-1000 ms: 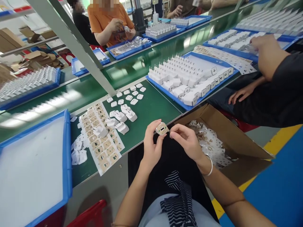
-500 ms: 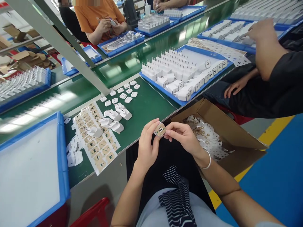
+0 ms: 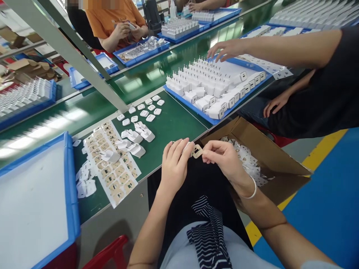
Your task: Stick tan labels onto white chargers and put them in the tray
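Note:
My left hand (image 3: 174, 164) is closed around a small white plug adapter (image 3: 188, 148), mostly hidden behind the fingers. Between thumb and fingertips of my right hand (image 3: 226, 158) is the edge of a tan paper backing (image 3: 198, 151) with dark cut-outs, right at the adapter's end. Both hands are above my lap, just off the table edge. Left of them, a sheet of tan-backed stickers (image 3: 114, 184) lies on the green table (image 3: 174, 123). Several white adapters (image 3: 144, 131) lie by the sheet, one of them on it. Small white caps (image 3: 150, 118) are spread out behind these.
A blue tray (image 3: 209, 118) of white adapters stands ahead right, a co-worker's hand (image 3: 227, 49) over it. Below is a cardboard box (image 3: 286, 173) with scraps. Another blue-rimmed tray (image 3: 73, 201) is at left, near a red stool (image 3: 110, 252). A metal post (image 3: 92, 71) rises behind.
The tan backing has come away from the adapter's face and is in my right fingers. My left fingers have folded over the adapter. The co-worker's arm has reached left over the adapter tray.

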Motion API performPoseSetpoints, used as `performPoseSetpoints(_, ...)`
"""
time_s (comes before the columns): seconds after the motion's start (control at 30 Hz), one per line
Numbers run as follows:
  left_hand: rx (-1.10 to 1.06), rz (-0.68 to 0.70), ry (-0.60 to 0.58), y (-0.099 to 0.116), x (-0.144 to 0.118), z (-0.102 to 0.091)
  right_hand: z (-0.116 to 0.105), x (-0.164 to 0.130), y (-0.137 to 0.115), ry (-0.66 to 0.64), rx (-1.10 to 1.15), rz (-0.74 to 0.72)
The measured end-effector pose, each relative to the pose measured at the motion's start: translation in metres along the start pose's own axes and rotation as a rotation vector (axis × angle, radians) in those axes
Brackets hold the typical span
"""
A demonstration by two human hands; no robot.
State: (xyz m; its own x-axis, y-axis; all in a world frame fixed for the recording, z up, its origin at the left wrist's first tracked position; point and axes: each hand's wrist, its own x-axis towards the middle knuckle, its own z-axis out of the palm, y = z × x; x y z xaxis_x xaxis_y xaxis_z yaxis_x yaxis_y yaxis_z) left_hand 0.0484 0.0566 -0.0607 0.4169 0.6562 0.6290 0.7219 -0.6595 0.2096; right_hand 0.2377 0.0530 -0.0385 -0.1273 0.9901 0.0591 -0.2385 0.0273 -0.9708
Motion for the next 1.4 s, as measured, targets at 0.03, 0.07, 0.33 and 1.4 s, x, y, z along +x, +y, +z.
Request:
performPoseSetpoints(0.03,-0.049,-0.04,-0.005,-0.002,-0.001,0.001,-0.006,-0.002,-0.006,0.001,0.023,-0.028)
performPoseSetpoints(0.07,-0.122,-0.103,-0.01,-0.003,-0.002,0.001,-0.014,-0.005,-0.01,0.009,0.048,-0.064)
performPoseSetpoints(0.33,-0.939,-0.535,0.048,-0.001,-0.002,0.007,-0.126,-0.03,0.088,0.365,-0.327,0.28)
performPoseSetpoints(1.4,-0.544,-0.289,-0.248,0.005,0.005,0.034,-0.11,-0.015,0.038,0.246,-0.144,-0.134)
